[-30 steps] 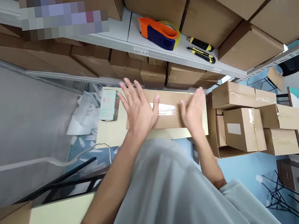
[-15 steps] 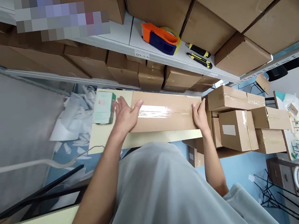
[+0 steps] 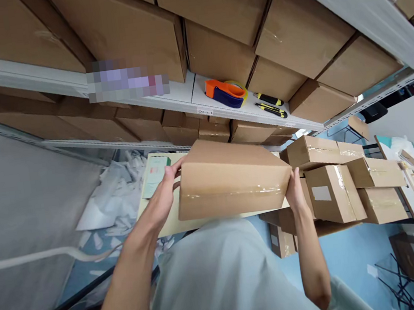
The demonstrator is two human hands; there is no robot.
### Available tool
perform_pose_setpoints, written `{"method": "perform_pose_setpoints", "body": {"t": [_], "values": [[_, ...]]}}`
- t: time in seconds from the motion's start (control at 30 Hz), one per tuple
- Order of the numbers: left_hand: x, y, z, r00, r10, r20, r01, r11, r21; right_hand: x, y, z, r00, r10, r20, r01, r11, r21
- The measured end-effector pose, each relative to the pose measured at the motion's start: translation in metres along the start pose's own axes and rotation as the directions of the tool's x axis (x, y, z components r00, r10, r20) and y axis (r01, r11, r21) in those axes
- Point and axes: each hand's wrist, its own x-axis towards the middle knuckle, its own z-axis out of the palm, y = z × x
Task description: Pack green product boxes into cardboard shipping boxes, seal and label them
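Note:
A long cardboard box is tilted in front of me above the cream tabletop, a strip of clear tape along its near face. My left hand grips its left end, the fingers partly hidden behind it. At the right end my right hand presses against the lower corner, fingers along the side. Close beyond my left hand lies a small pale green box on the tabletop.
Boxes fill the shelf rack above. On its shelf lie an orange and blue tape dispenser and two utility knives. Taped cartons are stacked at the right. Crumpled white wrapping is heaped at the left, near a pale cable.
The long box has been lifted and tipped, so its taped side now faces me. Both hands have shifted onto its ends. My view has tilted upward, showing more of the shelves.

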Motion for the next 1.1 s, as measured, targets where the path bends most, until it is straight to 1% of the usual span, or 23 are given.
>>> {"method": "perform_pose_setpoints", "body": {"t": [0.03, 0.1, 0.17, 0.23, 0.3, 0.37, 0.43, 0.5, 0.6, 0.7, 0.77, 0.83, 0.9, 0.97, 1.03, 1.1], "values": [[-0.005, -0.003, -0.001, 0.999, -0.040, 0.026, 0.042, 0.996, -0.081, -0.005, 0.003, -0.001, 1.000, -0.022, -0.003, 0.022, 1.000, -0.007], [-0.012, -0.018, 0.001, 0.983, -0.176, 0.062, 0.185, 0.959, -0.216, -0.011, 0.018, -0.003, 0.999, -0.041, -0.013, 0.041, 0.999, -0.016], [-0.017, -0.043, 0.009, 0.955, -0.294, 0.049, 0.297, 0.920, -0.258, -0.013, 0.043, -0.002, 0.999, -0.033, -0.040, 0.032, 0.999, -0.022], [-0.020, -0.073, 0.019, 0.931, -0.363, 0.044, 0.361, 0.892, -0.273, -0.012, 0.077, 0.000, 0.998, -0.005, -0.065, 0.003, 0.999, -0.033], [-0.023, -0.102, 0.030, 0.904, -0.427, 0.022, 0.415, 0.863, -0.287, -0.011, 0.113, 0.002, 0.998, 0.029, -0.054, -0.031, 0.999, -0.025], [-0.026, -0.126, 0.038, 0.878, -0.479, -0.006, 0.457, 0.841, -0.288, -0.009, 0.145, 0.005, 0.997, 0.073, -0.027, -0.074, 0.997, -0.034], [-0.026, -0.143, 0.041, 0.853, -0.522, -0.025, 0.499, 0.828, -0.255, -0.007, 0.169, 0.006, 0.991, 0.134, 0.004, -0.133, 0.989, -0.063], [-0.020, -0.152, 0.041, 0.834, -0.551, -0.020, 0.537, 0.820, -0.196, 0.000, 0.183, 0.006, 0.978, 0.207, 0.019, -0.204, 0.974, -0.100], [0.006, -0.154, 0.036, 0.833, -0.553, -0.013, 0.547, 0.827, -0.131, 0.025, 0.185, 0.003, 0.962, 0.272, -0.016, -0.272, 0.952, -0.143], [0.042, -0.143, 0.036, 0.859, -0.510, -0.038, 0.503, 0.856, -0.116, 0.062, 0.175, 0.006, 0.962, 0.269, -0.039, -0.272, 0.953, -0.135], [0.064, -0.133, 0.041, 0.871, -0.489, -0.037, 0.483, 0.868, -0.113, 0.083, 0.165, 0.011, 0.965, 0.264, -0.003, -0.262, 0.958, -0.114], [0.076, -0.124, 0.045, 0.876, -0.482, -0.034, 0.476, 0.873, -0.106, 0.094, 0.156, 0.018, 0.959, 0.278, 0.056, -0.273, 0.958, -0.083], [0.079, -0.117, 0.045, 0.880, -0.473, -0.044, 0.468, 0.879, -0.098, 0.095, 0.148, 0.022, 0.951, 0.294, 0.099, -0.291, 0.956, -0.037], [0.073, -0.115, 0.039, 0.888, -0.456, -0.062, 0.449, 0.888, -0.094, 0.086, 0.141, 0.021, 0.957, 0.274, 0.093, -0.278, 0.960, 0.027], [0.061, -0.115, 0.028, 0.911, -0.405, -0.080, 0.395, 0.912, -0.112, 0.071, 0.135, 0.015, 0.976, 0.207, 0.067, -0.213, 0.973, 0.090], [0.046, -0.114, 0.017, 0.935, -0.338, -0.105, 0.319, 0.933, -0.166, 0.055, 0.127, 0.006, 0.989, 0.142, 0.039, -0.146, 0.981, 0.127]]}}
